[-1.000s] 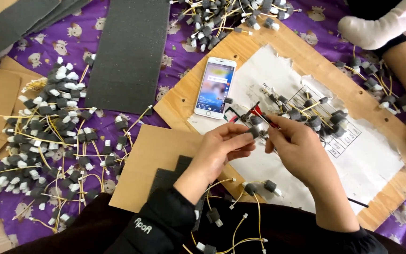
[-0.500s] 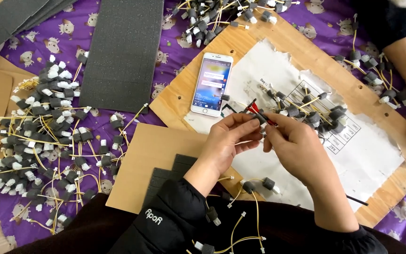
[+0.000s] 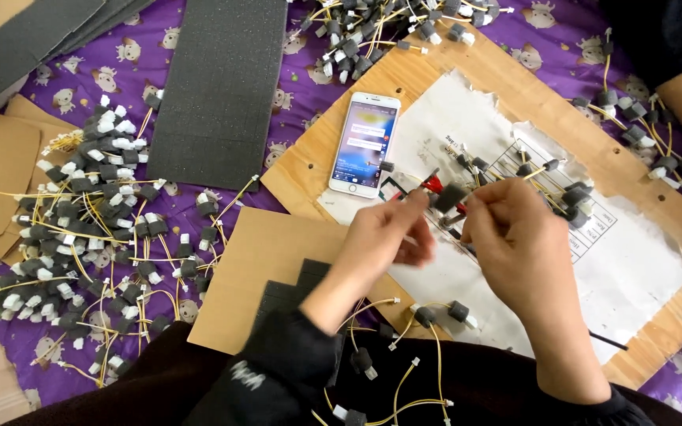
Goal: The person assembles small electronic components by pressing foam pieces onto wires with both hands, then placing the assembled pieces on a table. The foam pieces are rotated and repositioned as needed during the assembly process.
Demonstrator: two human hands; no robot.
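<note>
The person's left hand (image 3: 384,237) and right hand (image 3: 515,237) meet over a wooden board (image 3: 404,79) that lies on a purple cloth (image 3: 294,102). The right hand's grip is closed on a small dark foam block (image 3: 449,196) held just above the board; the left hand's fingertips are pinched on what looks like a thin wire at the block, though blur hides the exact hold. A red-handled tool (image 3: 433,185) lies just beyond the block, on the torn white paper (image 3: 633,276) that covers much of the board.

The step appears to be fitting the foam block onto a wire lead. That seems to call for steady fingertips and the lead lined up with the block.

A phone (image 3: 363,143) rests on the board, left of the hands. Finished yellow leads with blocks lie heaped at left (image 3: 80,237), a few lie in the lap (image 3: 428,323), and a grey foam sheet (image 3: 219,87) lies beyond.
</note>
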